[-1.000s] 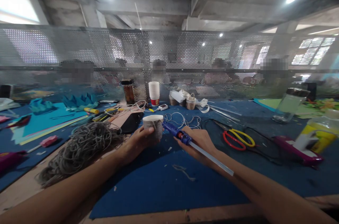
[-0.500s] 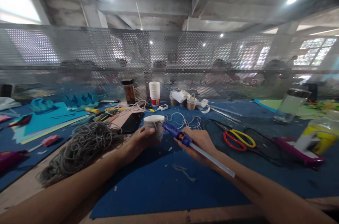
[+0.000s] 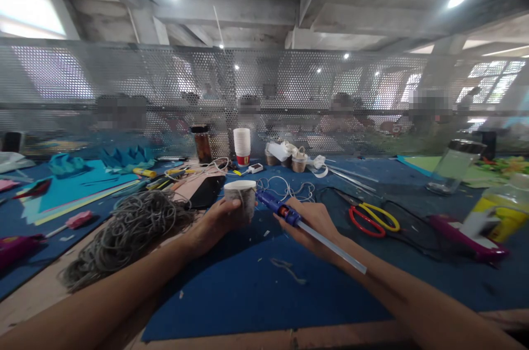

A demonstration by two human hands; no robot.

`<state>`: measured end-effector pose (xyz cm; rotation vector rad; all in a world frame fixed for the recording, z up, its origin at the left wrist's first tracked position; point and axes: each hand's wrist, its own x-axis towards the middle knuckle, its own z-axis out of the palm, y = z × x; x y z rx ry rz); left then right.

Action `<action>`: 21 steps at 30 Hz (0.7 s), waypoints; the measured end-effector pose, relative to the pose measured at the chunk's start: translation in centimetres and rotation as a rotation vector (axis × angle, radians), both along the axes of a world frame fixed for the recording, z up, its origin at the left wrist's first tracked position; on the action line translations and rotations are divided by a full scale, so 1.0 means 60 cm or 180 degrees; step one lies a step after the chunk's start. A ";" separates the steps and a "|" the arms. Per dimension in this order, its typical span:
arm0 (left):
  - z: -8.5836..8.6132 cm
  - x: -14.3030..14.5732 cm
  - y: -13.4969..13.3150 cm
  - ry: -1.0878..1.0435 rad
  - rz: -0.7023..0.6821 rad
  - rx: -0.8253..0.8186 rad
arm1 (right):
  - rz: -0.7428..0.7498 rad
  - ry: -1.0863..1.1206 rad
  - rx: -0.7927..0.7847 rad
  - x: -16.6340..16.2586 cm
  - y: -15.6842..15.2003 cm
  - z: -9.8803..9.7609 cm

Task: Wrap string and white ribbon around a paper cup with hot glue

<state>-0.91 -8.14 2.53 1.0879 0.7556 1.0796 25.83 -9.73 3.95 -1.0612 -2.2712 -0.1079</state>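
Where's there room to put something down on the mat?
Most room: the front of the blue mat, below the held cup and glue gun, between the arms; just string and scraps there. Another patch is right of the right arm, in front of the scissors and purple tool. Crowded: left, with yarn and paper, and back, by the stacked cups.

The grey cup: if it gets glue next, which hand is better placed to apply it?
Probably the right hand: it holds the blue glue gun, which points toward the grey cup, very close or touching; I can't tell which. The left hand is busy gripping the cup.
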 end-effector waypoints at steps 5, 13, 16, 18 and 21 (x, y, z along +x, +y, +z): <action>-0.001 -0.002 0.002 -0.0047 -0.0014 0.0003 | 0.0099 0.0102 -0.0042 0.002 0.001 0.000; 0.003 0.002 -0.004 -0.0020 0.0046 -0.0017 | 0.0051 -0.0014 0.0008 -0.002 0.004 -0.004; 0.002 0.002 -0.003 0.0009 0.0018 0.0037 | 0.0013 -0.0071 0.0010 -0.003 0.004 -0.005; 0.000 0.001 -0.002 0.0005 -0.0015 0.0047 | 0.0011 -0.0085 0.0013 -0.003 0.004 -0.005; -0.002 -0.001 0.001 -0.0001 -0.0034 0.0030 | 0.0030 -0.0043 0.0046 -0.002 0.004 -0.004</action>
